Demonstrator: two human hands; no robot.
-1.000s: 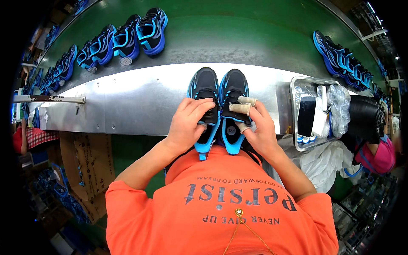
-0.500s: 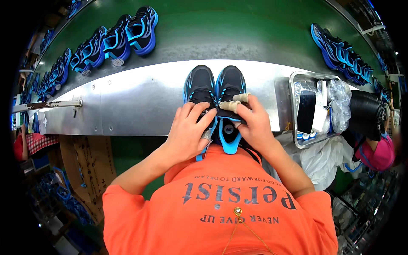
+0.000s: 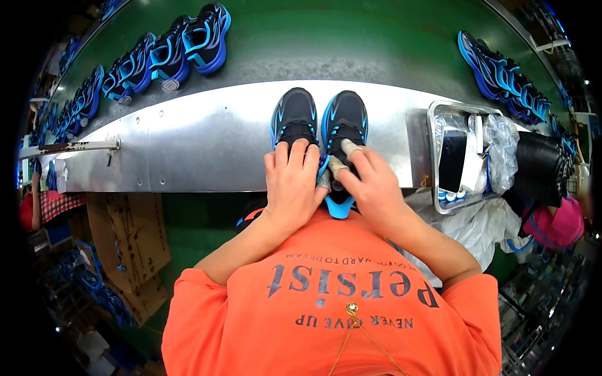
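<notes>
Two black sneakers with bright blue trim stand side by side, toes pointing away from me, at the bench's near edge. Over the rear of the left sneaker (image 3: 295, 111) lies my left hand (image 3: 291, 182), its fingers curled on the tongue area. Its thumb, wrapped in something greyish, touches the inner collar side of the right sneaker (image 3: 346, 116). My right hand (image 3: 374, 178) grips that right sneaker at the tongue and opening; pale covers sit on its thumb and index finger. The left sneaker's heel is hidden under my hand.
A clear tray (image 3: 433, 156) on the right holds a dark phone (image 3: 453, 161) and crumpled plastic bags (image 3: 501, 153). Rows of similar sneakers stand on the green surface (image 3: 338, 44), far left and far right. A metal bar (image 3: 69, 148) juts in at left; cardboard (image 3: 135, 238) is below.
My left hand has moved right and flattened over the left sneaker, its thumb now reaching the right one. My right fingers have shifted deeper into the right sneaker's opening. The sneakers stand slightly farther apart.
</notes>
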